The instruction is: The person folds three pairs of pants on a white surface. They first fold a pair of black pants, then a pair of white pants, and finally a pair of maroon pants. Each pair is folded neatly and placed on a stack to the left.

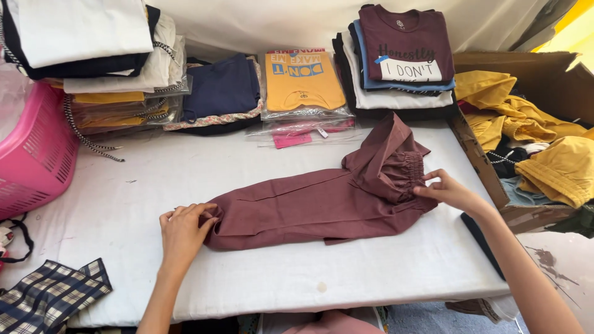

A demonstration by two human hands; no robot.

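A pair of maroon trousers (309,207) lies folded lengthwise across the white table (142,179), its elastic waistband bunched at the right end. My left hand (183,232) grips the left end of the trousers, fingers curled over the cloth. At the waistband my right hand (450,190) pinches the gathered fabric between thumb and fingers.
Stacks of folded shirts line the back: white and black ones (93,43) at left, a navy pile (221,86), bagged yellow shirts (303,80), a maroon-topped stack (402,55). A pink basket (34,154) stands left, a cardboard box of yellow clothes (532,136) right, plaid cloth (52,294) at front left.
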